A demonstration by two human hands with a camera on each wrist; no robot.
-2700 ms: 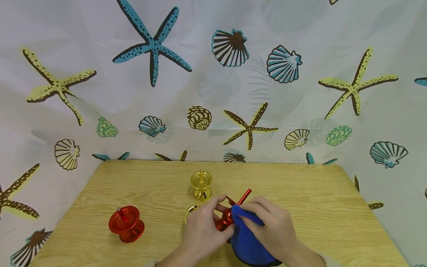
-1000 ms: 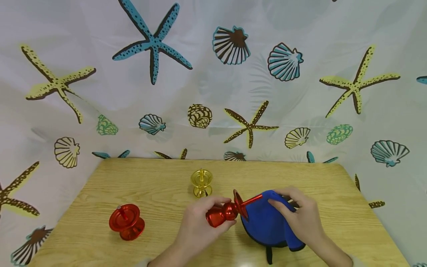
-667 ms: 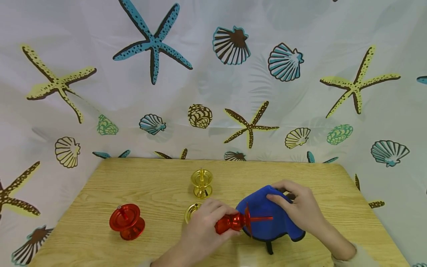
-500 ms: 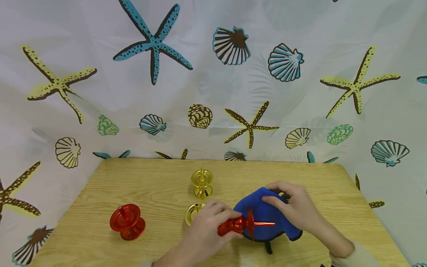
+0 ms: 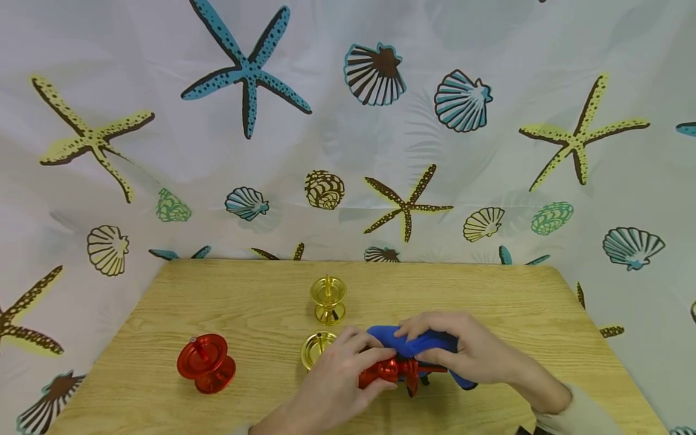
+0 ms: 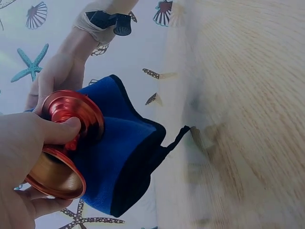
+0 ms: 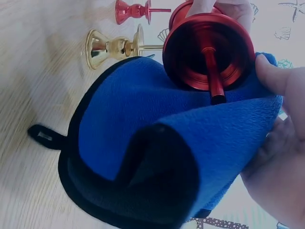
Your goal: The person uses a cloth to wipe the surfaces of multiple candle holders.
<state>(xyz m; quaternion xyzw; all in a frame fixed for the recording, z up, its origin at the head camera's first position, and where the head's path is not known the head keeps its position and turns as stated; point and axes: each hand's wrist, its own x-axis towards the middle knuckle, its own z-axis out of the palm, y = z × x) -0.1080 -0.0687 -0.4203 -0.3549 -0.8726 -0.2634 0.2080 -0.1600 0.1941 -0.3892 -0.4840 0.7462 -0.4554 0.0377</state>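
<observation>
My left hand (image 5: 339,374) grips a shiny red candle holder (image 5: 387,370) by its base and stem. The holder lies sideways above the table, its dish and long spike pointing right. A blue cloth (image 5: 388,335) with black edging is pinched between the thumb and fingers of my right hand (image 5: 473,347). In the left wrist view the cloth (image 6: 119,138) hangs behind the red dish (image 6: 88,107). The right wrist view looks into the dish (image 7: 183,62), where the spike's dark tip is just above a fold of cloth (image 7: 124,109). Part of the base is hidden by my left fingers.
Another red candle holder (image 5: 203,362) stands upright at the left of the wooden table (image 5: 261,290). Two gold candle holders stand mid-table, one farther back (image 5: 328,296), the nearer one (image 5: 311,350) partly behind my left hand. A patterned curtain (image 5: 348,139) hangs behind.
My right hand has turned and come left and lower, bringing the bunched cloth close to the red candle holder. Earlier the cloth was spread behind the spike. The left hand has shifted slightly right.
</observation>
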